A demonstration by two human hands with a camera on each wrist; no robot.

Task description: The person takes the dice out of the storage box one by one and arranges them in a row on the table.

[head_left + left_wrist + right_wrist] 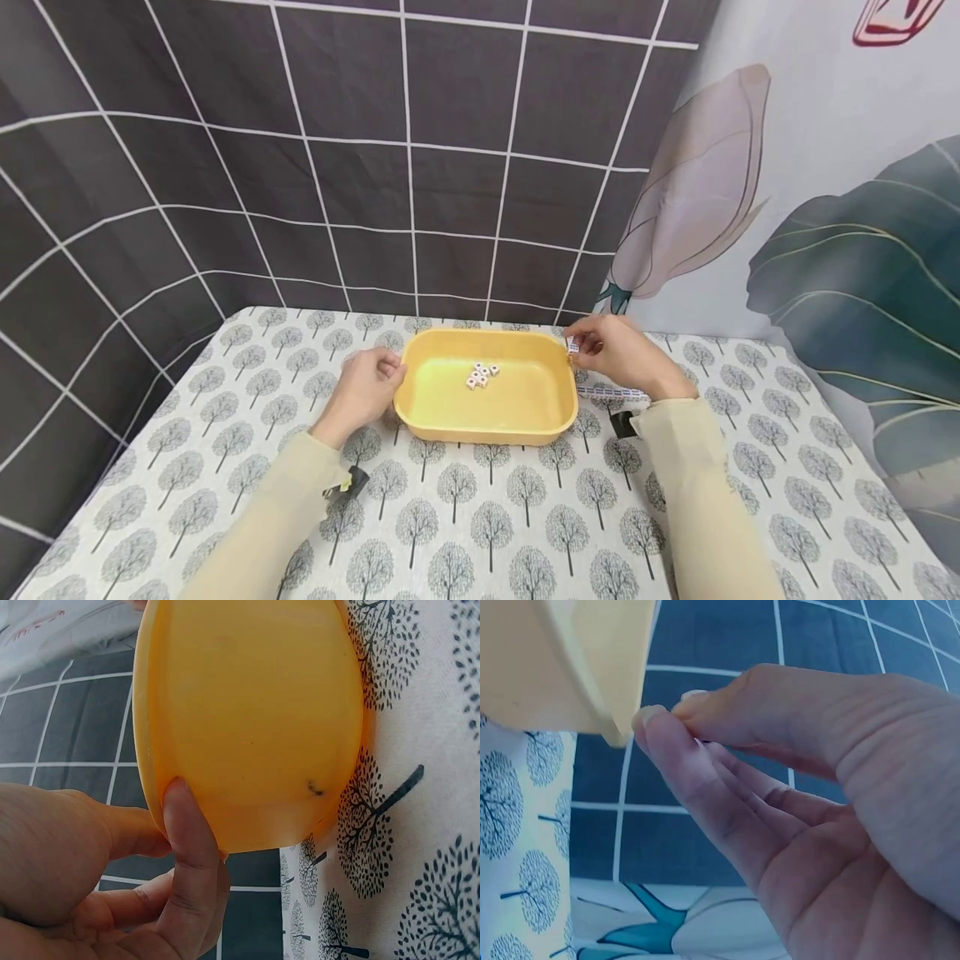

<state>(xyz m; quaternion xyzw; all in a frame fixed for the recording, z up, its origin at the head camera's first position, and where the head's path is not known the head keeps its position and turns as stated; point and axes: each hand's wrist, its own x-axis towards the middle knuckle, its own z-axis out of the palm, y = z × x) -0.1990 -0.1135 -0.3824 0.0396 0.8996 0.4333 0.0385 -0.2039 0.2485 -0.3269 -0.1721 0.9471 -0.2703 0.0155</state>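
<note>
A yellow plastic tub (487, 435) stands on the tree-print cloth, with several white dice (481, 377) grouped on its floor. At its left end my left hand (363, 390) pinches the rim; the left wrist view shows a fingertip (180, 796) flat on the outer wall. My right hand (618, 354) is beside the tub's far right corner. Its thumb and forefinger come together there on small white dice (573, 343) with blue and red dots, mostly hidden by the fingers. A row of similar dice (611, 392) lies right of the tub, under my right wrist.
The table (491, 517) is covered by the white tree-print cloth. Behind it hangs a dark cloth (457, 192) with white grid lines. A flower-print curtain (810, 125) borders the right side. Dark wrist straps (345, 483) show at both cuffs.
</note>
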